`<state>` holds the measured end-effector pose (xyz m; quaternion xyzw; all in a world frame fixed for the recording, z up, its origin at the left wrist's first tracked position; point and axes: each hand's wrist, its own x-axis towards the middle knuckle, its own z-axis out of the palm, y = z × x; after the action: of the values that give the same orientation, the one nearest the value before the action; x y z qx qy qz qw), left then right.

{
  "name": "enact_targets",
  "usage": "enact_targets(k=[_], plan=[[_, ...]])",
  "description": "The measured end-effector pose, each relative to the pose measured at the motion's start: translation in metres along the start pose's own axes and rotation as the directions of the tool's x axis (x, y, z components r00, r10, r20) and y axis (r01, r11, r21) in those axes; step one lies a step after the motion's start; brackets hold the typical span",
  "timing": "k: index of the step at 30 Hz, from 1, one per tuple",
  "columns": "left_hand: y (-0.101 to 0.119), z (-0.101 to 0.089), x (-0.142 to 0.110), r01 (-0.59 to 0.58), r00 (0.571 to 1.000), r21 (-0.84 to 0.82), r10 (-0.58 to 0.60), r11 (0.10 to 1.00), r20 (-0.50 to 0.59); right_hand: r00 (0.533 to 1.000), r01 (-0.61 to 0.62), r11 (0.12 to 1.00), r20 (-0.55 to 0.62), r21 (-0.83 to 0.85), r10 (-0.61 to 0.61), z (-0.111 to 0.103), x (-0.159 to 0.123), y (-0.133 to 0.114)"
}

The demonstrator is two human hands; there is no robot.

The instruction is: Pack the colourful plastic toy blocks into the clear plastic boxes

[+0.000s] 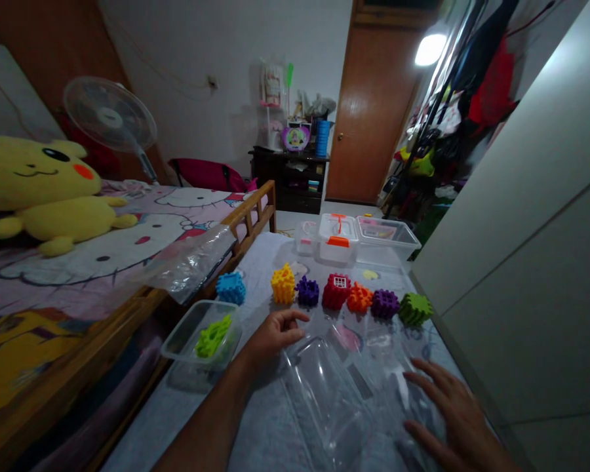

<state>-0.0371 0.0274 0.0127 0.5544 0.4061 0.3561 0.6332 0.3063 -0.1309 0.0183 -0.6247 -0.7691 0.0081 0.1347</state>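
Observation:
My left hand hovers with its fingers loosely curled, holding nothing, just above a clear plastic lid. My right hand lies spread on crumpled clear plastic wrap at the lower right. Beyond my fingers runs a row of several interlocking toy blocks, from a yellow block and a purple block through a red block to a green block. A blue block sits further left. A clear plastic tub near my left wrist holds a lime-green toy piece.
A white case with an orange handle and clear plastic boxes stand at the far end of the grey-covered surface. A wooden bed rail runs along its left side, and a white wardrobe panel rises on the right.

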Motion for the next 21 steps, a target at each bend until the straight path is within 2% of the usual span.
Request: enact_targets(k=[2,4,6,8,11,12,14,18,21], plan=[[-0.002,-0.002,0.0,0.029,0.998,-0.007,-0.029,1.0,0.058,0.999,0.049,0.997,-0.008,0.064,-0.048,-0.025,0.031,-0.02],[-0.003,-0.002,0.0,0.044,0.997,0.0,-0.044,0.999,0.066,0.994,0.107,0.988,-0.016,0.108,-0.106,-0.045,0.069,-0.045],[-0.004,-0.002,0.0,0.041,0.997,-0.002,-0.041,0.999,0.067,0.985,0.172,0.976,-0.005,0.131,-0.173,-0.057,0.112,-0.073],[-0.006,-0.001,0.0,0.037,0.997,-0.029,-0.035,0.999,0.075,0.97,0.237,0.964,0.03,0.123,-0.243,-0.059,0.157,-0.099],[-0.009,-0.002,0.001,0.045,0.996,-0.047,-0.041,0.998,0.084,0.957,0.246,0.969,0.155,0.016,-0.245,-0.044,0.218,-0.13],[-0.01,-0.002,0.002,0.04,0.996,-0.046,-0.036,0.998,0.08,0.947,0.238,0.97,0.233,-0.042,-0.222,-0.036,0.234,-0.138],[-0.012,-0.003,0.004,0.016,0.997,-0.046,-0.012,0.999,0.071,0.933,0.231,0.97,0.301,-0.072,-0.199,-0.017,0.259,-0.149],[-0.013,-0.003,0.005,0.007,0.998,-0.051,-0.003,0.999,0.063,0.915,0.195,0.975,0.378,-0.107,-0.142,0.016,0.285,-0.156],[-0.014,-0.003,0.005,0.034,0.996,-0.06,-0.029,0.998,0.088,0.911,0.171,0.979,0.395,-0.107,-0.116,0.032,0.295,-0.154]])
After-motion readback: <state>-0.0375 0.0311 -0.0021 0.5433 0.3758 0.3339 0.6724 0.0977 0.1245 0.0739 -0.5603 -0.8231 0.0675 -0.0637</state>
